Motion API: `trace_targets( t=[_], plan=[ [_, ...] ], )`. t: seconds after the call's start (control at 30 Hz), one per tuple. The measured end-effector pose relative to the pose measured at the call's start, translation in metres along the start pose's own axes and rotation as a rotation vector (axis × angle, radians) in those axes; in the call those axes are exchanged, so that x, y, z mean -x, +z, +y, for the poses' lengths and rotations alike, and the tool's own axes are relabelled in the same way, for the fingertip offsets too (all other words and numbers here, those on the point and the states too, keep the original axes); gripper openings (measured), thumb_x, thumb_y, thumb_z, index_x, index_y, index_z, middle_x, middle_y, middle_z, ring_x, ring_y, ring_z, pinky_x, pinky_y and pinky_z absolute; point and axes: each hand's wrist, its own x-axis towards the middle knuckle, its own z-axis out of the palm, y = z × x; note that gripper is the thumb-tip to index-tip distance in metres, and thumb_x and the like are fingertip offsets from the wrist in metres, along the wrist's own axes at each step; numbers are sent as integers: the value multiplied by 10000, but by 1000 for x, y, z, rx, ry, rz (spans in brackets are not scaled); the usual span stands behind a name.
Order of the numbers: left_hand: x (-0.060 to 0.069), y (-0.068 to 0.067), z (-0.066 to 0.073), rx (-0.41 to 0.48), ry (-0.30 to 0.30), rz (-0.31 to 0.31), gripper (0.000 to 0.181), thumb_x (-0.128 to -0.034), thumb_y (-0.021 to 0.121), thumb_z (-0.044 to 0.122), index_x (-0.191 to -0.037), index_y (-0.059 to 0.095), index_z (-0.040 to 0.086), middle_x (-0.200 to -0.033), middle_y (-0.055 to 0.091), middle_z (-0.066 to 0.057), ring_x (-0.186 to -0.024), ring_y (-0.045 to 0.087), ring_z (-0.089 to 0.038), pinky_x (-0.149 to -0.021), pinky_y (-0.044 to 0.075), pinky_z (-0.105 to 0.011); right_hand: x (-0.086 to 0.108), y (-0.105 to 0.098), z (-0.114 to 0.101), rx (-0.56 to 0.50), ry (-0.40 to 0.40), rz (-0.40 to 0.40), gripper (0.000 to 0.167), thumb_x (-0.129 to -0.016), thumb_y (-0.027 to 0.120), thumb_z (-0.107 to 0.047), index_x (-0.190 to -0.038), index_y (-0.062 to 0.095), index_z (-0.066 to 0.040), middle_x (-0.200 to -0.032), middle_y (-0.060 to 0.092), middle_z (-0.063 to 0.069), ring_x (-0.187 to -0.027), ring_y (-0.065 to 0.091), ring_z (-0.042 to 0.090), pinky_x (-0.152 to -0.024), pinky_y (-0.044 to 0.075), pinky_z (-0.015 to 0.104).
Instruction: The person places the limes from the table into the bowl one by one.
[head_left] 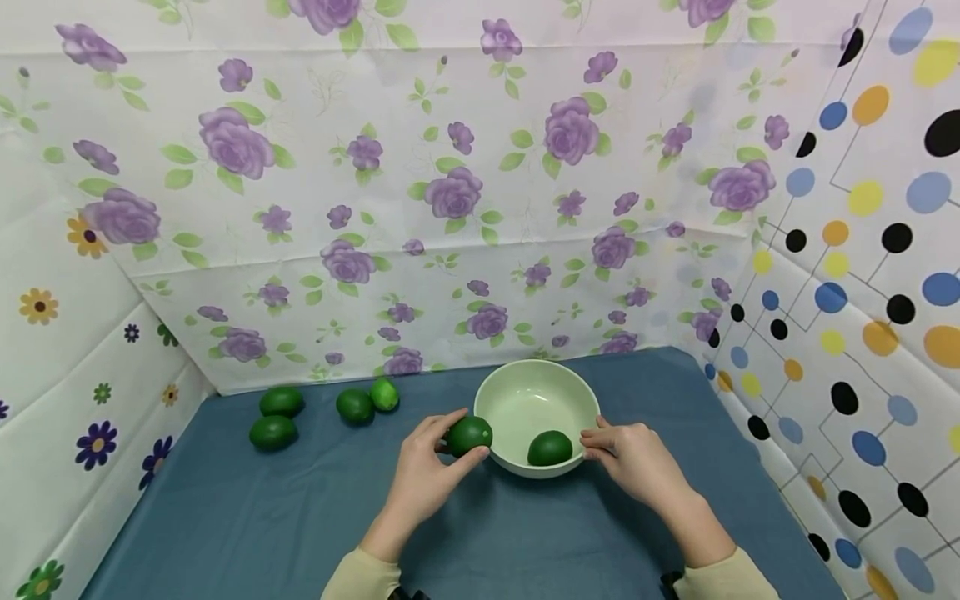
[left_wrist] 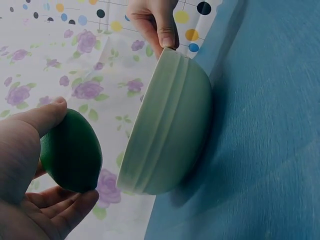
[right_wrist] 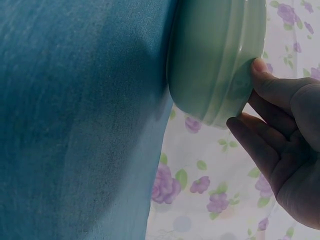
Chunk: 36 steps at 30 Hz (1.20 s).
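My left hand (head_left: 428, 467) holds a dark green lime (head_left: 469, 436) between thumb and fingers, just off the left side of a pale green bowl (head_left: 506, 400). In the left wrist view this lime (left_wrist: 72, 152) has a pointed tip and hangs apart from the bowl (left_wrist: 167, 127). My right hand (head_left: 639, 461) pinches the bowl's right rim; in the right wrist view the thumb lies near the rim and the fingers touch the outer wall. Inside the bowl, near its front, lies another dark green lime (head_left: 550, 448).
On the blue cloth (head_left: 315, 517), two dark green limes (head_left: 273, 433) lie at the far left. Nearer the bowl, a dark green lime (head_left: 355, 407) sits beside a smaller, brighter one (head_left: 385, 394). A flowered sheet (head_left: 420, 317) hangs behind; a dotted sheet (head_left: 813, 392) borders the right.
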Motion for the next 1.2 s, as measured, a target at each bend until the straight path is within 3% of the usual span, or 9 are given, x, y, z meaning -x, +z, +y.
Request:
trace_targets(
  t=[0.77, 1.07, 1.2],
  plan=[
    [-11, 18, 5, 20, 49, -32, 694, -915, 844, 526, -1441, 690, 98, -1267, 680, -52, -1001, 665, -173, -837, 610, -483, 0, -1, -1, -8, -3, 5, 248, -903, 862, -111, -1147, 850, -71, -1206, 787, 49, -1288, 663, 332, -890, 626, 430],
    [-15, 25, 9, 31, 39, -59, 659, -916, 834, 548, -1454, 683, 198, -1302, 668, -26, -1044, 675, -153, -853, 597, -380, 0, 1, 1, -6, -7, 11, 247, -903, 862, -107, -1148, 850, -78, -1202, 789, 49, -1279, 670, 325, -877, 630, 426],
    [-17, 28, 12, 43, 39, -72, 658, -919, 838, 534, -1461, 677, 199, -1309, 664, -36, -1047, 675, -161, -864, 597, -396, 0, 1, 1, -2, -6, 12, 249, -904, 862, -108, -1151, 850, -80, -1202, 789, 49, -1277, 672, 323, -870, 632, 420]
  ],
)
